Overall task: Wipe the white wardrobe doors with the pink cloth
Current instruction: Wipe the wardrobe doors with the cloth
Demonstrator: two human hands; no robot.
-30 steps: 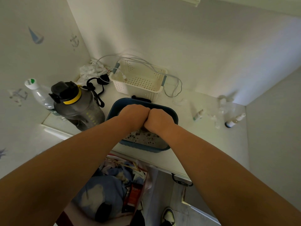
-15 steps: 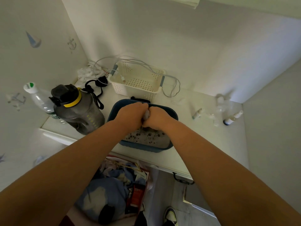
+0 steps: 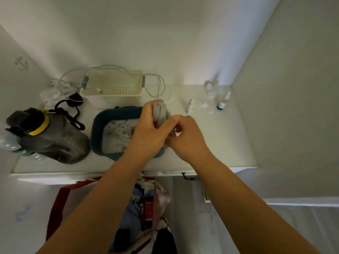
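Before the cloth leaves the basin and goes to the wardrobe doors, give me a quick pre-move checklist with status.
1. Cloth in hand: ok, the left hand grips the twisted bundle and the right hand pinches its lower end.
2. Cloth out of the water: ok, held above the blue basin near its right rim.
3. Wrung enough not to drip: cannot tell.
4. Basin stable: ok, flat on the white shelf, foamy water inside.
5. Small bottles on the right clear of the hands: ok, apart.
6. Wardrobe doors within reach: cannot tell.
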